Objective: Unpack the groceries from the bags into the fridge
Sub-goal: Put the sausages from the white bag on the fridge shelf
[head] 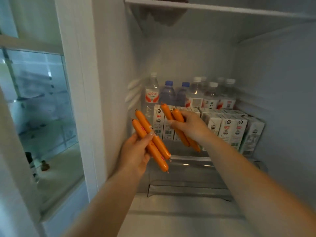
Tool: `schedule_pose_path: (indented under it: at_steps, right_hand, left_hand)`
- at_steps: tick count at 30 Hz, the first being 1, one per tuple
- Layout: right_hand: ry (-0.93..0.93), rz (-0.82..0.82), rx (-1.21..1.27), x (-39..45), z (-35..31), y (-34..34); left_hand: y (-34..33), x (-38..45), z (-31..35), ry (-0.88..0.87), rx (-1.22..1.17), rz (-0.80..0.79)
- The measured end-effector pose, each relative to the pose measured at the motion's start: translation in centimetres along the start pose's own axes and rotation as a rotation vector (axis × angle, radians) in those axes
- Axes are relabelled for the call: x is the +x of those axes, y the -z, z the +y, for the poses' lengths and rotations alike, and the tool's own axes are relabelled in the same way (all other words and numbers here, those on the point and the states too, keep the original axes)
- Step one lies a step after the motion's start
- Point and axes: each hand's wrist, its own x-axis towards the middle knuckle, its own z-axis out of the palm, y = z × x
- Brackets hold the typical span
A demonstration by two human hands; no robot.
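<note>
2 orange sausages in sealed casings lie in our left hand, fingers curled around them, in front of the open fridge. Our right hand grips 2 more sausages, held over the front of the shelf. Behind them stand white drink cartons in rows; their print is too small to read. At the back we see water bottles with blue and white caps. 1 bottle label carries red Chinese characters.

Both forearms are bare, with no sleeves in view. The left hand and right hand wear nothing.
</note>
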Motion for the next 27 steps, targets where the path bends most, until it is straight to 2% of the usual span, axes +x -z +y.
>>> schedule_pose_path:
  at_steps: [8, 12, 17, 27]
  right_hand:
    - [0.162, -0.150, -0.420, 2.6, 4.3, -3.9]
    - [0.253, -0.123, -0.526, 2.7, 5.0, -4.4]
    - [0.263, -0.171, -0.537, 2.5, 6.1, -4.2]
    - [0.295, -0.258, -0.378, 1.5, 7.2, -3.0]
  left_hand:
    - [0.5, 0.3, -1.1, -0.038, 0.057, 0.073]
    - [0.6, 0.5, -1.5, -0.050, 0.055, 0.088]
    - [0.7, 0.4, -2.1, -0.055, 0.080, 0.113]
    - [1.1, -0.1, -2.0, -0.047, 0.124, 0.106]
